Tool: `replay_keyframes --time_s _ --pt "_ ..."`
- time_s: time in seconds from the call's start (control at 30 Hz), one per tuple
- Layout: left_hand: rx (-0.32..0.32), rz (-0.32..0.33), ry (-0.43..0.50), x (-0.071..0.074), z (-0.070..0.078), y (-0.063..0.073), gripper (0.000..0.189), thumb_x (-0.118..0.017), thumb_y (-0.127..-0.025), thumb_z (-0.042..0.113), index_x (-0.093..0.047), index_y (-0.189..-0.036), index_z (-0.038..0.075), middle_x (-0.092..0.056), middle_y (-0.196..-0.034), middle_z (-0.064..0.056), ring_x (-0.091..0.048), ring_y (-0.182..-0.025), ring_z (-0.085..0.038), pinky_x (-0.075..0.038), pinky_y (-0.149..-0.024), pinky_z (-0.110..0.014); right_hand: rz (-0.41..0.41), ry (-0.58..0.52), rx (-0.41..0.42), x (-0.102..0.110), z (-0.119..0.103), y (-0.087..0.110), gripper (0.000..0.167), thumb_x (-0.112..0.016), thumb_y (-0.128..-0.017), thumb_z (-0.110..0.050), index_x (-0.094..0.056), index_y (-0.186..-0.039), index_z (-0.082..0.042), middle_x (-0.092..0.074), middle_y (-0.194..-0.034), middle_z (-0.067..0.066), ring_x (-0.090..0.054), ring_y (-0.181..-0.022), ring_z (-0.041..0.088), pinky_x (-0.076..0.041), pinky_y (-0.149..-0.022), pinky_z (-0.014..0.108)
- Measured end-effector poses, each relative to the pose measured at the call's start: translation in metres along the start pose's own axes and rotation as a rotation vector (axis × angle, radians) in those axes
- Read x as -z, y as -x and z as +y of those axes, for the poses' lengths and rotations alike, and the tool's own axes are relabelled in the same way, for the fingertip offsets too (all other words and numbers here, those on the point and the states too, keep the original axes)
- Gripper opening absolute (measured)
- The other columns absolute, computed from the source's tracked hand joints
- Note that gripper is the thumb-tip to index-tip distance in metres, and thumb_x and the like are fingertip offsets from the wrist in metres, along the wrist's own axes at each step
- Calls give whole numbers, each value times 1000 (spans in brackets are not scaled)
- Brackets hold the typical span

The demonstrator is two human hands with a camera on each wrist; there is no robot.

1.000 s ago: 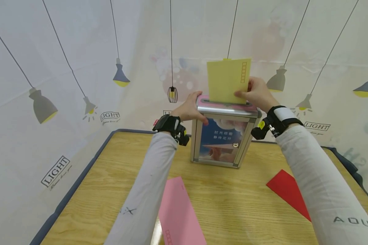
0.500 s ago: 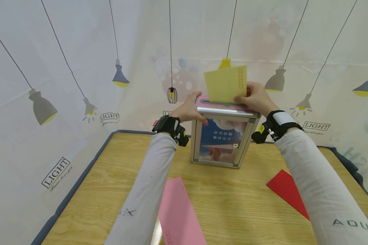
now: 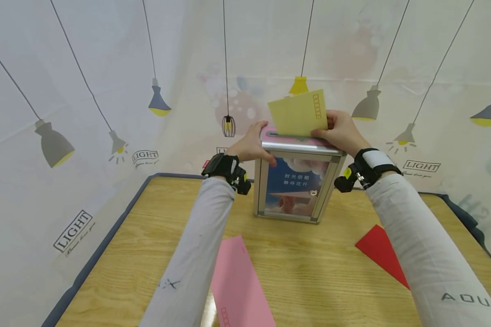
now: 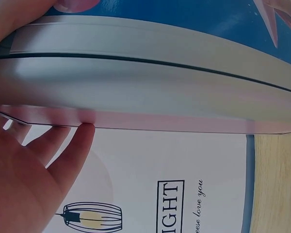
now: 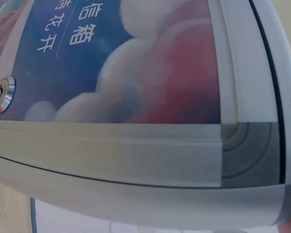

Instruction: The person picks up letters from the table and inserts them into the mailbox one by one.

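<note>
A metal-framed mailbox [image 3: 296,186] with a pink top and a blue picture door stands upright at the back of the table. My left hand [image 3: 251,144] grips its upper left side, thumb in front and fingers behind; the left wrist view shows those fingers [image 4: 80,150] against the side panel. Between thumb and fingers, my right hand [image 3: 343,131] pinches a yellow envelope [image 3: 298,113] by its lower right edge. The envelope stands tilted in the slot, its left corner lower, its bottom edge hidden. In the right wrist view the mailbox's lock [image 5: 4,94] shows; the hand is nearly out of frame.
A pink envelope [image 3: 241,281] lies on the wooden table [image 3: 319,272] near the front, partly beneath my left forearm. To the right, a red envelope [image 3: 382,254] is partly covered by my right sleeve. A white cloth backdrop [image 3: 180,150] with printed lamps hangs behind.
The yellow envelope has sunk lower into the slot, shifted left and tilted, with my right hand moving slightly down and left along with it. My left hand keeps its grip on the mailbox.
</note>
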State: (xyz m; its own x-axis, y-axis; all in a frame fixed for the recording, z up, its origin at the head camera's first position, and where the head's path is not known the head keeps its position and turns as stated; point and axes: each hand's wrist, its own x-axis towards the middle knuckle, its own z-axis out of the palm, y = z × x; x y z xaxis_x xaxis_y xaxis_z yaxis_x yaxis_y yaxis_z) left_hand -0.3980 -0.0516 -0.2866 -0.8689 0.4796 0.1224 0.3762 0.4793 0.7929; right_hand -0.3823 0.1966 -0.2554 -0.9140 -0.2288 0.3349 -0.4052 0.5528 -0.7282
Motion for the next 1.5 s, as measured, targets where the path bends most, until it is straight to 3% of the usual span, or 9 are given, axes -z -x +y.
replay_keyframes --time_s 0.37,1.0,1.2,1.33,1.43,1.5 --pt "16 -4 -1 0 4 5 116 -84 -55 8 -11 -145 9 -22 -139 -11 -33 -118 -25 -33 -99 -37 13 -37 11 0 3 2 19 -68 -81 -10 -59 -92 1 -68 -79 -4 -60 -70 1 -44 -66 14" --pt "2 -11 -24 2 0 1 118 -84 -55 11 -8 -145 7 -21 -141 -13 -32 -121 -25 -29 -103 -37 13 -12 46 -2 2 3 19 -69 -79 -10 -60 -92 0 -66 -80 -4 -60 -72 1 -45 -68 14" --pt "-2 -6 -107 7 -2 0 118 -85 -56 16 -8 -145 7 -26 -138 -13 -32 -121 -25 -28 -104 -39 -52 59 46 -2 -3 7 29 -68 -81 -19 -62 -102 -1 -65 -99 12 -59 -84 12 -43 -73 18" --pt "-22 -12 -169 12 -2 0 115 -85 -56 18 -13 -144 4 -31 -134 -13 -35 -117 -24 -31 -101 -38 -113 131 56 -1 -3 9 41 -64 -84 -24 -57 -118 -1 -58 -117 18 -55 -105 26 -43 -88 35" --pt "-24 -17 -213 15 -3 0 115 -85 -56 21 -14 -144 4 -31 -135 -13 -35 -118 -24 -33 -100 -38 -173 169 60 1 1 13 52 -58 -88 -28 -46 -131 -2 -40 -138 18 -38 -126 34 -31 -101 49" --pt "-12 -16 -236 17 -3 0 120 -86 -55 24 -8 -145 6 -22 -143 -14 -28 -128 -25 -27 -105 -38 -223 184 51 2 3 16 60 -55 -90 -31 -35 -139 -3 -23 -147 17 -21 -135 34 -20 -106 51"
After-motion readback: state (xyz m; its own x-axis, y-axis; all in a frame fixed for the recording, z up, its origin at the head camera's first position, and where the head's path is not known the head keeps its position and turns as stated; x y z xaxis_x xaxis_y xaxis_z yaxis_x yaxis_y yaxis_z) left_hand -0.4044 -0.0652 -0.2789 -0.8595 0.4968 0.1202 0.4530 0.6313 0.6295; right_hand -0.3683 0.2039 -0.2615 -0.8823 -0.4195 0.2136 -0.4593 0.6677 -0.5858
